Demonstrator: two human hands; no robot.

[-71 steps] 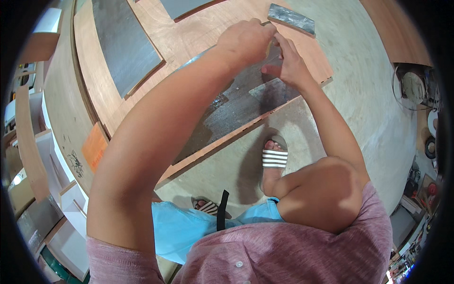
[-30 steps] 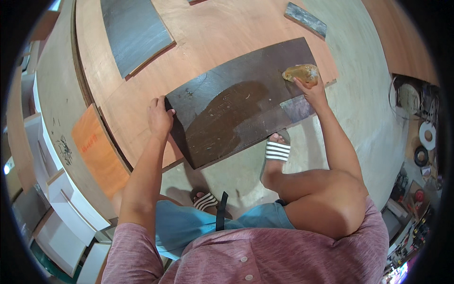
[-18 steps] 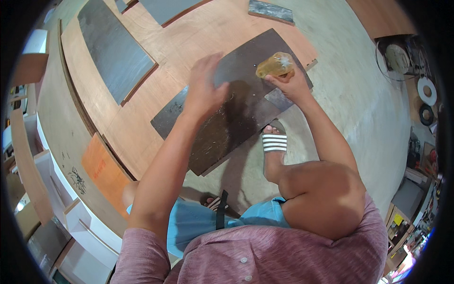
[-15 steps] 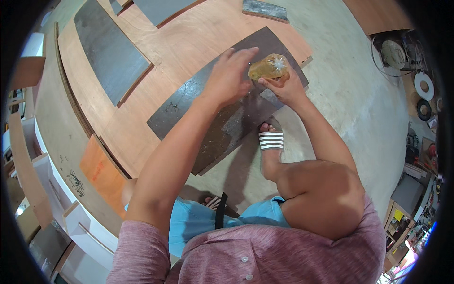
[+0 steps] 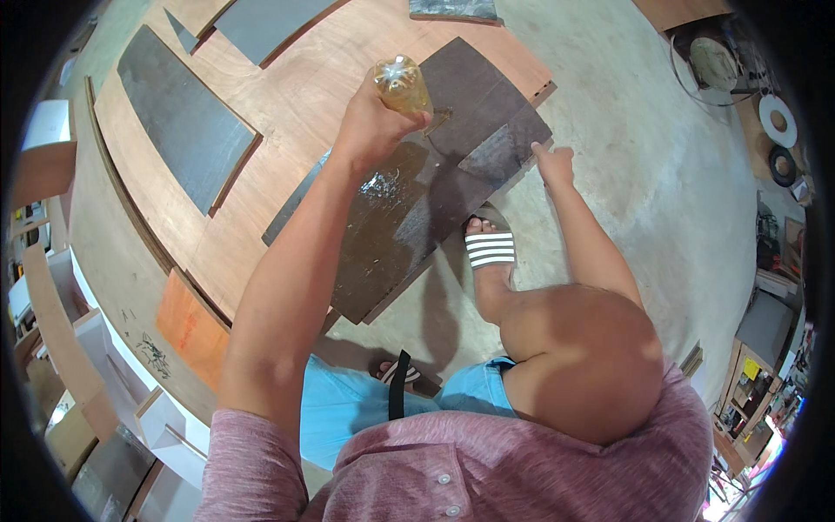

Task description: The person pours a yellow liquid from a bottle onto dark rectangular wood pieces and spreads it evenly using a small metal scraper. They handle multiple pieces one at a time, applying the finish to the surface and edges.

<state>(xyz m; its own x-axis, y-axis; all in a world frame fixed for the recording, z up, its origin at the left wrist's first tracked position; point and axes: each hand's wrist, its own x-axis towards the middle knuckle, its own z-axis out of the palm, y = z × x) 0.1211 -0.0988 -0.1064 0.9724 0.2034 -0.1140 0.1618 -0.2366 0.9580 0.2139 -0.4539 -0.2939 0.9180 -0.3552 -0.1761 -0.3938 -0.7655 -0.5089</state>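
Note:
My left hand point(image 5: 378, 117) is closed around a clear plastic bottle point(image 5: 401, 85) of yellowish liquid. The bottle is tipped with its base up, over a dark brown board point(image 5: 487, 96). A thin yellowish streak point(image 5: 439, 120) shows on the board beside that hand, and a wet, shiny patch point(image 5: 380, 183) spreads nearer to me. Where the bottle's mouth is, my hand hides it. At the board's right corner is my right hand point(image 5: 557, 163), holding nothing, thumb and fingers apart; the thumb tip meets the corner, though I cannot tell if it presses there.
Beneath the dark board lies a large light plywood sheet point(image 5: 287, 104). Grey-faced panels point(image 5: 178, 113) rest on it at left and at the back. My sandalled foot point(image 5: 489, 248) is close to the board's near edge. Shelving with tools and rolls point(image 5: 778, 122) stands along the right.
The bottle has passed from my right hand to my left and moved left, base up. My right hand has drawn back to the board's corner. A yellowish streak now shows on the board.

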